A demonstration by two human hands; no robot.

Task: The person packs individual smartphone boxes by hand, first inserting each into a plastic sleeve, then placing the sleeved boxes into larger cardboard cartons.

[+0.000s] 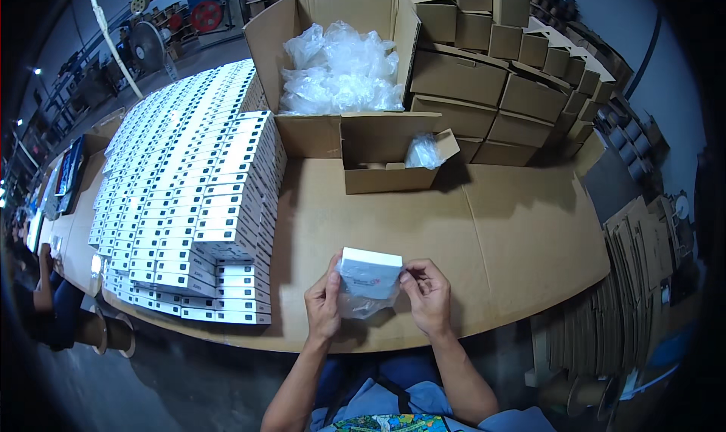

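Over the near edge of the cardboard-covered table I hold a small white box [370, 265] in front of me. A clear plastic bag [363, 305] covers its lower part and hangs below it, while the top face of the box shows bare. My left hand [325, 299] grips the left side of the box, thumb in front. At the right side my right hand [426, 294] pinches near the box's upper corner, thumb against fingers; whether it has the bag's edge or the box itself I cannot tell.
Stacked white boxes [181, 197] fill the table's left side. Behind stand a large carton [333, 8] of crumpled clear bags and a small open carton [389, 180] with a plastic bundle [426, 152]. Brown cartons [461, 76] are piled at back right. Another person [49, 296] sits far left.
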